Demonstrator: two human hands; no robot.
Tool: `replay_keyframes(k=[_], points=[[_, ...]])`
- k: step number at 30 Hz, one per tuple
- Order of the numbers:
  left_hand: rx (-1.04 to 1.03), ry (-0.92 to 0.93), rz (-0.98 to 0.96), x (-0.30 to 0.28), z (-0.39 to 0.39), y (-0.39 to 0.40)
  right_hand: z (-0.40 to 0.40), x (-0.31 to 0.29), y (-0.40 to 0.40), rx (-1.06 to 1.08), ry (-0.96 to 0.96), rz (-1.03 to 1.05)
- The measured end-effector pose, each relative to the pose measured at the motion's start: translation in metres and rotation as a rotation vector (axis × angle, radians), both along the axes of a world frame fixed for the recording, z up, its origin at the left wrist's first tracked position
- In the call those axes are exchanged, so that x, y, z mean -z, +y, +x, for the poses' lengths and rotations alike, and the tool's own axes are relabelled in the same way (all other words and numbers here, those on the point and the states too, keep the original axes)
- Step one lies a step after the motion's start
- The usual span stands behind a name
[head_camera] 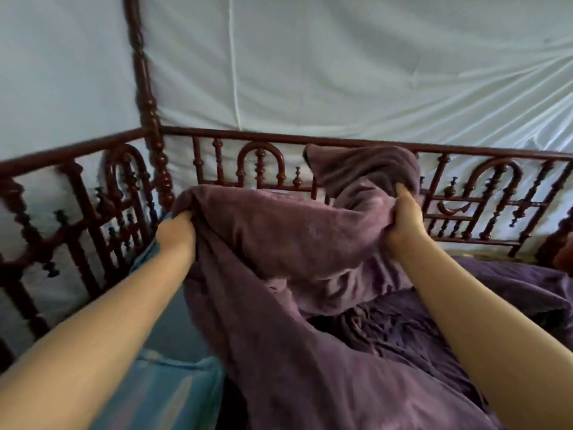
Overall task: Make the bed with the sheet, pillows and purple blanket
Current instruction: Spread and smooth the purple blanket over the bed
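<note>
A purple blanket (279,243) is lifted above the bed, bunched and hanging in folds. My left hand (175,232) grips its upper edge on the left. My right hand (404,217) grips the upper edge on the right, fingers buried in the cloth. More purple fabric (434,336) lies crumpled on the mattress below and to the right. A blue striped pillow or sheet (167,389) shows at the lower left, partly under the blanket.
A dark red carved wooden railing (341,141) runs along the far side and left side of the bed, with a tall turned post (145,97) at the corner. Pale white netting (341,57) hangs behind the railing.
</note>
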State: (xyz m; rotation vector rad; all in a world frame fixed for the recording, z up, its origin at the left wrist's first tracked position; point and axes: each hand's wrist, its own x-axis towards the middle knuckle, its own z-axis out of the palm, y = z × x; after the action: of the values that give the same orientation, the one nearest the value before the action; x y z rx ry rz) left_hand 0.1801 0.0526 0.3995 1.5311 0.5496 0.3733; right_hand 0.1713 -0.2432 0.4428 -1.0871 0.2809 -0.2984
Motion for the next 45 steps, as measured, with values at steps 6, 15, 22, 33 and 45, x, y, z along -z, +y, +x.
replay_keyframes(k=[6,15,22,33,45], points=[[-0.214,0.008,0.288,-0.029,0.063,0.139,0.14,-0.071,0.156,-0.184,-0.171,-0.231],[-0.188,0.499,0.493,0.115,0.105,0.249,0.275,0.041,0.314,-0.689,-0.013,-0.701],[0.344,0.792,0.829,0.215,0.108,0.222,0.222,0.214,0.306,-1.134,0.291,-1.33],[0.839,0.747,1.055,0.186,0.082,0.117,0.126,0.216,0.184,-1.164,0.471,-1.746],[0.957,0.159,1.406,0.057,0.002,-0.089,-0.05,0.072,0.008,-0.605,0.403,-1.78]])
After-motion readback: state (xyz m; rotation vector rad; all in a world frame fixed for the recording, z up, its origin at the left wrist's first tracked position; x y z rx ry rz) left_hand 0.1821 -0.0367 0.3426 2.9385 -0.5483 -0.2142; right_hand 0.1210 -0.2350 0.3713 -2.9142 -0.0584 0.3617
